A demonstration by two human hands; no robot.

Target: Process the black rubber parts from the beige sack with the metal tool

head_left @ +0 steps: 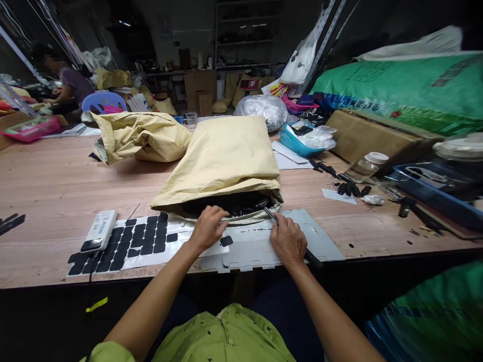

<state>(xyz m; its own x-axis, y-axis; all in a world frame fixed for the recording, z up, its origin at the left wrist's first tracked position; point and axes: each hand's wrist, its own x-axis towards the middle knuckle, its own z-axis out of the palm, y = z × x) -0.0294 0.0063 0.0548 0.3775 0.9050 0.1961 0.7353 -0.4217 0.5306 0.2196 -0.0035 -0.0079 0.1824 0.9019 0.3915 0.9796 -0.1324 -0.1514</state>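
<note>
A large cream cloth sack (234, 151) lies on the table with its mouth facing me; dark pieces with metal parts (249, 203) show inside. My left hand (209, 227) is at the left part of the mouth, fingers loosely bent and apart, with nothing visible in them. My right hand (289, 241) is closed around a black-handled tool with a metal shaft (270, 214), whose tip points at the opening. Under both hands lie a grey board (320, 241) and a white sheet with rows of black square stickers (147, 236). One loose black sticker (226, 241) sits between my hands.
A white power bank (100, 230) with a cable lies at left. Behind are another cream sack (143, 136) and a blue tray (302, 141). To the right stand a cardboard box (377, 133), a jar (368, 166) and small black parts (350, 189). A person (70, 83) sits far left.
</note>
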